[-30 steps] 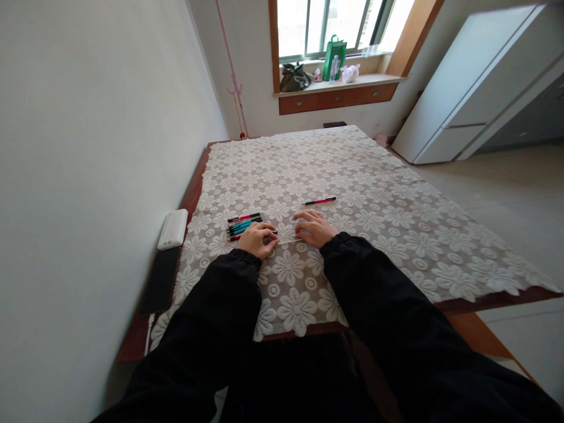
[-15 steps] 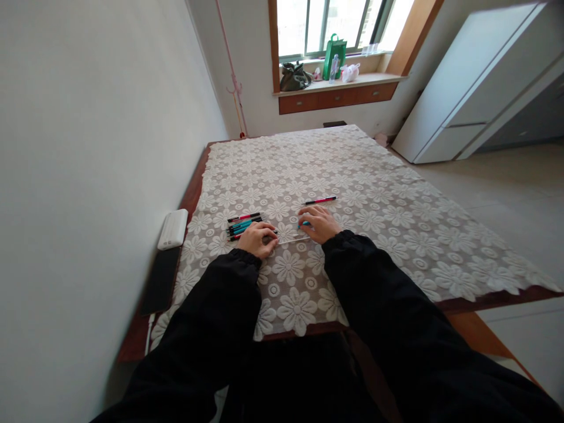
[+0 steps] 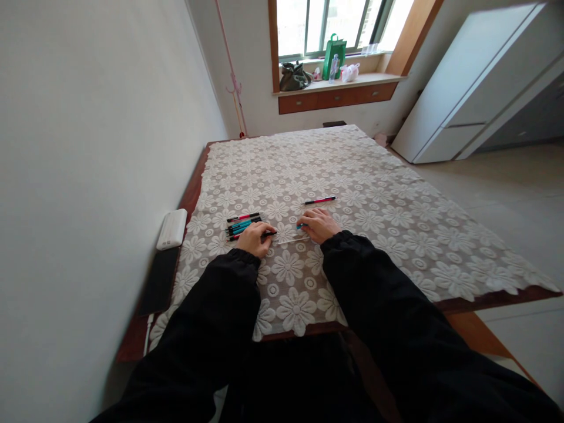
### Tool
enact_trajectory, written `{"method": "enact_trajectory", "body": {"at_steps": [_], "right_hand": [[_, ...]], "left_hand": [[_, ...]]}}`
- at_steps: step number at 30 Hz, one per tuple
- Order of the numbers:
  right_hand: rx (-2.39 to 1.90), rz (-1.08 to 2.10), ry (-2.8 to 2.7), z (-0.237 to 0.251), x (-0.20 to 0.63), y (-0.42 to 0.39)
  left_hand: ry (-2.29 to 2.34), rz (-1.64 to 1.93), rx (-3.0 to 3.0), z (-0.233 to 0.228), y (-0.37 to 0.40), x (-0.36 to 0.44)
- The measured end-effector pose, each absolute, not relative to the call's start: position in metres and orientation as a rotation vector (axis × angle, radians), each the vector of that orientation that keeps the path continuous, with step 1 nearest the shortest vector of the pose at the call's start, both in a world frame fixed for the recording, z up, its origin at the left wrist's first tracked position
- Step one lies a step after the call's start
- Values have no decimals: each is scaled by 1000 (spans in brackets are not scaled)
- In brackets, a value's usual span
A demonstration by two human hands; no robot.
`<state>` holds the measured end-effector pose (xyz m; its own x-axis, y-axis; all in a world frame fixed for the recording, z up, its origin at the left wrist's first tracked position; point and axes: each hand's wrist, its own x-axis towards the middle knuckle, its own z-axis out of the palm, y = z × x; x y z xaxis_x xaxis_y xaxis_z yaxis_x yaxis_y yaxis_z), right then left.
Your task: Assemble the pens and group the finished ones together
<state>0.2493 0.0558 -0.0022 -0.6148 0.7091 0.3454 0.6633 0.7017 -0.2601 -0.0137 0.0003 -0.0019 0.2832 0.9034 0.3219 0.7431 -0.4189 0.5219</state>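
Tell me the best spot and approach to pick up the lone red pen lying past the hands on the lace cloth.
Take the red pen mid-barrel, coming straight down from above. It lies flat and nearly crosswise on the lace cloth, with clear cloth on both long sides, so fingers can close across its thin width. It lies just beyond the right hand.

A white wall (image 3: 88,147) rises on the left. Ahead, a sunlit window (image 3: 330,26) tops a wooden sill (image 3: 339,85); a white cabinet (image 3: 476,76) stands right on pale floor tiles (image 3: 506,188).
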Motion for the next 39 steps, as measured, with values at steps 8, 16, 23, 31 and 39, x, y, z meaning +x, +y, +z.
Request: {"method": "enact_trajectory", "body": {"at_steps": [8, 16, 23, 31, 39], "right_hand": [[-996, 128, -2472, -3, 249, 56], [-974, 94, -2497, -1, 249, 56], [-992, 127, -2479, -3, 249, 55], [-1024, 212, -2462, -3, 246, 53], [-994, 135, -2471, -2, 246, 53]], "left_hand": [[1525, 826, 2282, -3, 2, -15], [1532, 847, 2296, -4, 3, -15], [1521, 812, 2328, -3, 2, -15], [1537, 807, 2338, -2, 2, -14], [1539, 827, 2324, -1, 0, -13]]}}
